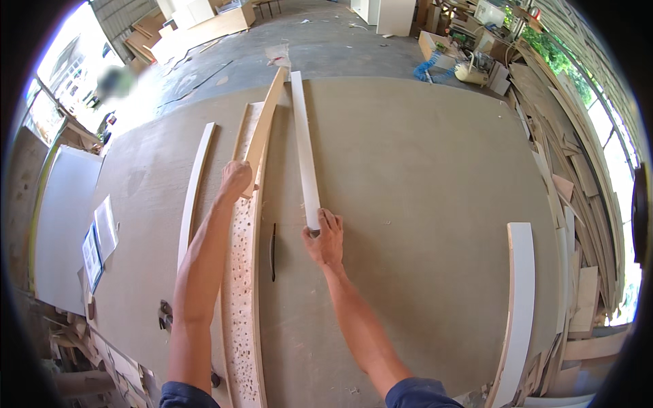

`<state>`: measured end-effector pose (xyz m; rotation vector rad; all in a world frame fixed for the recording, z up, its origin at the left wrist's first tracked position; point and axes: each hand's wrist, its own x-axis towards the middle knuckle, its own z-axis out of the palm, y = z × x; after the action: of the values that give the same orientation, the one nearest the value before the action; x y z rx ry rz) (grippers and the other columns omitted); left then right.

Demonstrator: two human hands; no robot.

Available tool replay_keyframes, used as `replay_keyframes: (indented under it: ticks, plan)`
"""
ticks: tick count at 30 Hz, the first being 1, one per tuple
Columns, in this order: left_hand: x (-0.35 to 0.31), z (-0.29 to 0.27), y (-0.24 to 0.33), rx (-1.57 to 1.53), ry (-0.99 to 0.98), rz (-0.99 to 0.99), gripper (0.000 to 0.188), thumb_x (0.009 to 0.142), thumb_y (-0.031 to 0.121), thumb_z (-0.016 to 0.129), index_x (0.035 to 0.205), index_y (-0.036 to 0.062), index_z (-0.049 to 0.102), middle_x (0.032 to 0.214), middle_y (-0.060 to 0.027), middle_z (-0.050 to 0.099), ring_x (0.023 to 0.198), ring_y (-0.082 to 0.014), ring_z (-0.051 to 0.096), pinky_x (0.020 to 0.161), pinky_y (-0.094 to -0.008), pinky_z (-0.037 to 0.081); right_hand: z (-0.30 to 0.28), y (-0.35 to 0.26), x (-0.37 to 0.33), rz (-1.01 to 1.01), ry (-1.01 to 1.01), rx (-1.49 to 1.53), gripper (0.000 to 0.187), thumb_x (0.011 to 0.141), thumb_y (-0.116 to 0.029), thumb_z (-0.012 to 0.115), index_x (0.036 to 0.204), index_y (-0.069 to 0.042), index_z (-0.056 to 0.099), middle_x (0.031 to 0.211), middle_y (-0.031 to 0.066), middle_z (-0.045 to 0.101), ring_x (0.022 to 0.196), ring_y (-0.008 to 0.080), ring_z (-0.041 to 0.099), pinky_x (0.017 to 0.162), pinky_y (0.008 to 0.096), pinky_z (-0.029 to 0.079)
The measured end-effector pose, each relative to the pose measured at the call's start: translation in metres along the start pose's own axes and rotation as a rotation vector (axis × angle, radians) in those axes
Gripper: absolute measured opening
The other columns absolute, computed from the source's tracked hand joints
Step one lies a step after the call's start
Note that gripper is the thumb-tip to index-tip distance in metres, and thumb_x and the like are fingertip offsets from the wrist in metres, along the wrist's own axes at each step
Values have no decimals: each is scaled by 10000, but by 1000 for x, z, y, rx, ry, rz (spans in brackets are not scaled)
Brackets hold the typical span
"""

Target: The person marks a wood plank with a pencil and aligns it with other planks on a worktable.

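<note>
Navy sleeves [420,394] border the work: left hand [237,178] gripping a wooden batten [263,127] angled over a dotted, narrow panel [242,285], right hand [328,239] pinching the near end of a white-faced strip [305,149] on the brown worktop [422,170], both pieces apparently not yet fastened.

Left white strip [194,183] partly hidden behind left forearm [199,292]; speckled board [243,306] cut off below; dark patch [115,83] blurred

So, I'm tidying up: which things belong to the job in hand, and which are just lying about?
In use, it seems:
- tan strip, in the left hand
- white strip, in the right hand
- spotted board, near the left hand

Apparently just lying about:
- papers
- blue hose
- wood pile
</note>
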<state>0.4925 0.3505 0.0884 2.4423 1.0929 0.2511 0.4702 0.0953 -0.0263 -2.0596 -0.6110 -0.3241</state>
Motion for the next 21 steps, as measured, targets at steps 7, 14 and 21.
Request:
replay_keyframes:
  ticks: [7,14,21]
  plan:
    - [-54,-82,-58,-755,-244,-208,350,894,276,447,882,-55,561,700,-168,622,500,-233,609,485,-345,499,5,2,1,1,35,-31,531,688,-172,727,1147,46,569,1152,167,579,1025,362,533,901,435,469]
    - [-155,-118,-188,-132,210,33,175,799,120,607,805,-23,507,674,-156,555,632,-303,587,587,-435,457,4,0,-3,24,-57,-27,565,729,-214,719,1203,43,551,1190,178,559,1080,355,502,943,433,449]
    - [-242,-92,-218,324,214,-143,465,818,178,641,1185,-17,433,1179,-276,449,1004,-436,530,855,-470,451,1,23,4,-44,117,113,458,694,-211,742,1069,34,644,1005,176,660,912,310,623,821,407,494]
